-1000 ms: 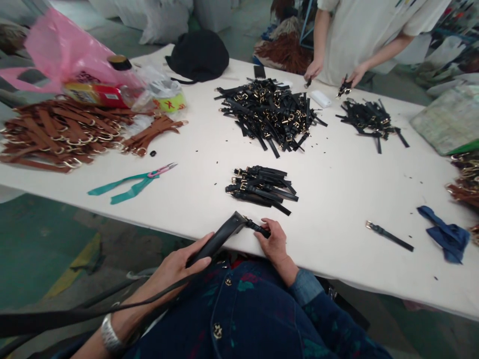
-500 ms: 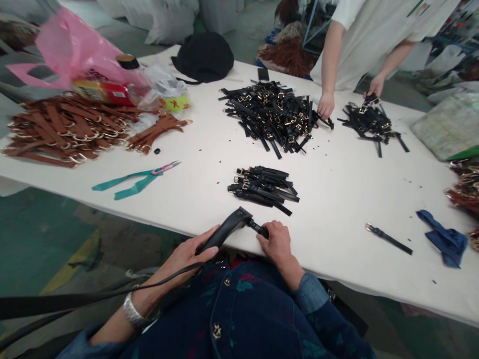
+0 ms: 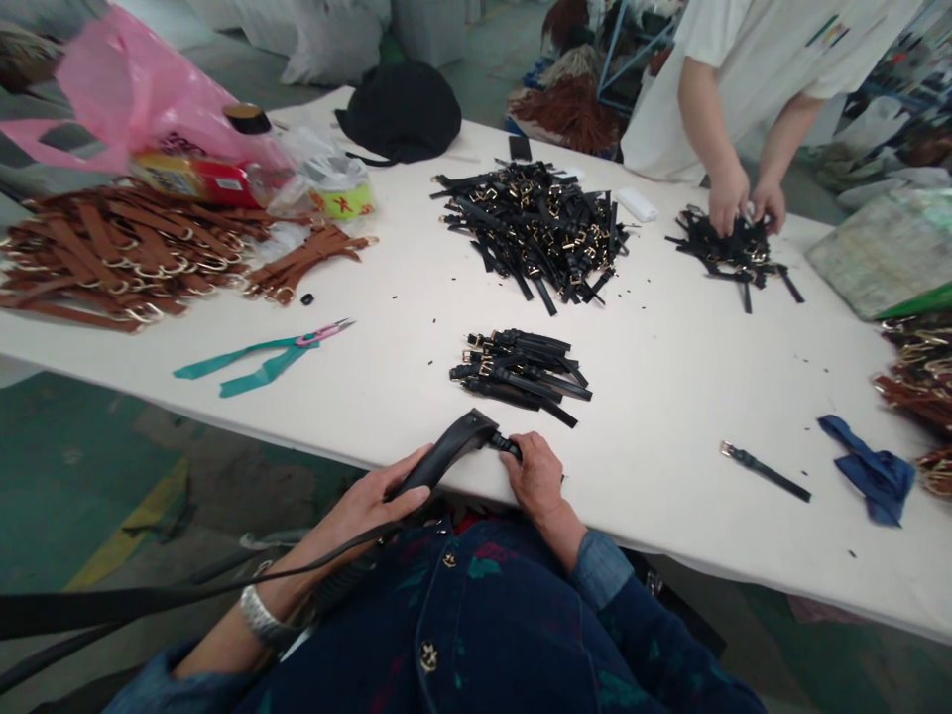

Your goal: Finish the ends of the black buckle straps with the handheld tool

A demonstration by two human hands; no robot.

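Note:
My left hand (image 3: 372, 506) is closed around a black curved handheld tool (image 3: 453, 446) with a broad, blunt head; a black cord seems to run from it to the left. My right hand (image 3: 536, 476) pinches a short black strap (image 3: 507, 445), whose far end meets the tool's head or lies just beside it. Most of that strap is hidden by my fingers. Just beyond my hands lies a bundle of black buckled straps (image 3: 521, 375), roughly lined up. Farther back is a larger, tangled heap of black straps (image 3: 532, 233) with gold buckles.
Brown straps (image 3: 111, 253) lie at left beside a pink bag (image 3: 141, 89) and scissors (image 3: 297, 347) with teal-wrapped handles. A black cap (image 3: 402, 111) sits behind. At right are a single strap (image 3: 766, 471) and blue cloth (image 3: 870, 471). A co-worker's hands (image 3: 733, 203) touch a small strap pile.
My right hand has shifted slightly left with the strap, its fingers covering more of it. The co-worker's hand moved from the large heap to the small pile, exposing a white item.

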